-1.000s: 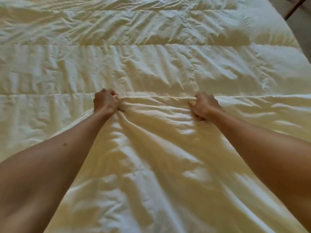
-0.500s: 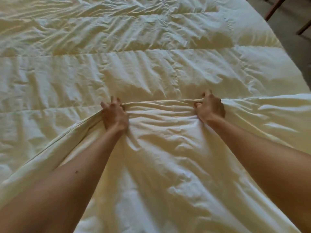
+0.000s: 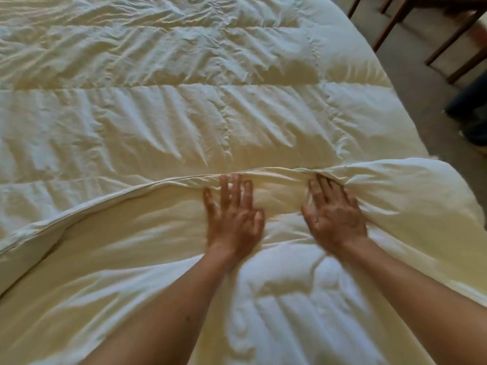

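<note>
**Flat hands on a folded duvet**

A cream, puffy duvet (image 3: 158,127) with stitched channels and fine wrinkles covered the bed (image 3: 382,83). Its near part lay doubled over, with the piped hem (image 3: 168,181) running across towards the bed's right edge. The left hand (image 3: 233,219) and right hand (image 3: 333,219) pressed flat on this flap, fingers straight and spread.

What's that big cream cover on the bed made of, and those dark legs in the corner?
The cream quilted duvet looks like soft woven cotton or a blend, matte with slight sheen: it creases finely and puffs between stitched seams. The dark brown furniture legs look like stained wood, though blurred.
</note>
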Action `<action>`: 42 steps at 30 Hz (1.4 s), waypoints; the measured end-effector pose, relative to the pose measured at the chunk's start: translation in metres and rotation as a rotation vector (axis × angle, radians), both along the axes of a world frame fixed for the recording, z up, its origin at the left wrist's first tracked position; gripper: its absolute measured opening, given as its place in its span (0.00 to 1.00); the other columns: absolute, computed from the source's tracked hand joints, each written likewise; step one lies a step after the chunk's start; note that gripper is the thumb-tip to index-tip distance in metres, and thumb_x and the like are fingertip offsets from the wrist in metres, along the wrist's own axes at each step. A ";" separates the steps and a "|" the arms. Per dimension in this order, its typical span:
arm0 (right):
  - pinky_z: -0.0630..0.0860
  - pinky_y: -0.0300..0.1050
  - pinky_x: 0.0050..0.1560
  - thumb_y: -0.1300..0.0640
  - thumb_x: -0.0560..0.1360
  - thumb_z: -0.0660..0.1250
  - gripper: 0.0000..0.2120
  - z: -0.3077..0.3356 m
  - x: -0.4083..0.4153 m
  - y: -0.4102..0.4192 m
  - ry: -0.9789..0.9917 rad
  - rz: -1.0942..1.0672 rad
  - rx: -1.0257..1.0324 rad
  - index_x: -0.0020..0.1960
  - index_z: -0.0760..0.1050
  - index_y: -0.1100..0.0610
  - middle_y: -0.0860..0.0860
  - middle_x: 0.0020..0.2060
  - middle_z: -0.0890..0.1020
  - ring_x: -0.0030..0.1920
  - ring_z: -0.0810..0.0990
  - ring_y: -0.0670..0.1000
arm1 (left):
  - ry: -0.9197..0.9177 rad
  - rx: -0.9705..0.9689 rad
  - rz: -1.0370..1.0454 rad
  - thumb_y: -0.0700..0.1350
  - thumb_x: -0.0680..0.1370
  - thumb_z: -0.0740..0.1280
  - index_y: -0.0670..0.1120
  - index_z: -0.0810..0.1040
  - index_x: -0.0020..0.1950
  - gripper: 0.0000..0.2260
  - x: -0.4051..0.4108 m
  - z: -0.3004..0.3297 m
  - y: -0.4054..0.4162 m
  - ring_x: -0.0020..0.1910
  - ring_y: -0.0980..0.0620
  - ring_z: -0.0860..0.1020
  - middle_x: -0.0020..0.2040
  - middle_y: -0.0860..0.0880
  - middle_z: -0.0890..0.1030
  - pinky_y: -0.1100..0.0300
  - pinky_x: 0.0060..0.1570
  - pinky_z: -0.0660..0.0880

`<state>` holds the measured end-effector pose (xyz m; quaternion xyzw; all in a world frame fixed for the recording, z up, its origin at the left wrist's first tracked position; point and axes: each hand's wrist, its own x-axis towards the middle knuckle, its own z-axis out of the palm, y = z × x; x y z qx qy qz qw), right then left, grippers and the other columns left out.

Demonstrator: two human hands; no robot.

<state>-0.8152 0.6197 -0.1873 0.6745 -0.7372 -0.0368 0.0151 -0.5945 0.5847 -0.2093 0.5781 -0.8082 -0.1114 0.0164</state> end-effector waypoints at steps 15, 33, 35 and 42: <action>0.58 0.57 0.74 0.43 0.75 0.56 0.34 -0.048 -0.020 -0.011 -0.167 0.099 -0.127 0.77 0.62 0.57 0.57 0.76 0.64 0.75 0.63 0.58 | -0.060 -0.099 0.058 0.60 0.71 0.57 0.45 0.57 0.79 0.39 -0.008 -0.032 -0.013 0.79 0.42 0.53 0.79 0.42 0.57 0.34 0.72 0.47; 0.57 0.55 0.72 0.36 0.72 0.55 0.38 -0.052 -0.029 -0.017 -0.337 0.132 -0.091 0.76 0.63 0.54 0.56 0.76 0.64 0.75 0.62 0.56 | -0.120 -0.080 0.205 0.63 0.71 0.46 0.50 0.53 0.80 0.38 -0.027 -0.022 -0.014 0.79 0.47 0.45 0.81 0.47 0.50 0.38 0.73 0.41; 0.56 0.54 0.72 0.36 0.73 0.53 0.37 -0.041 -0.031 -0.019 -0.404 0.135 -0.078 0.76 0.64 0.53 0.54 0.76 0.64 0.76 0.61 0.55 | -0.085 -0.018 0.294 0.62 0.71 0.44 0.50 0.48 0.80 0.38 -0.044 -0.014 -0.012 0.79 0.48 0.42 0.81 0.48 0.46 0.37 0.73 0.40; 0.57 0.55 0.74 0.51 0.75 0.60 0.27 -0.003 -0.111 0.005 -0.299 0.535 -0.095 0.72 0.70 0.59 0.63 0.72 0.69 0.73 0.66 0.61 | 0.089 0.017 0.232 0.58 0.75 0.46 0.61 0.48 0.79 0.30 -0.143 0.017 0.028 0.79 0.42 0.43 0.81 0.46 0.46 0.32 0.71 0.42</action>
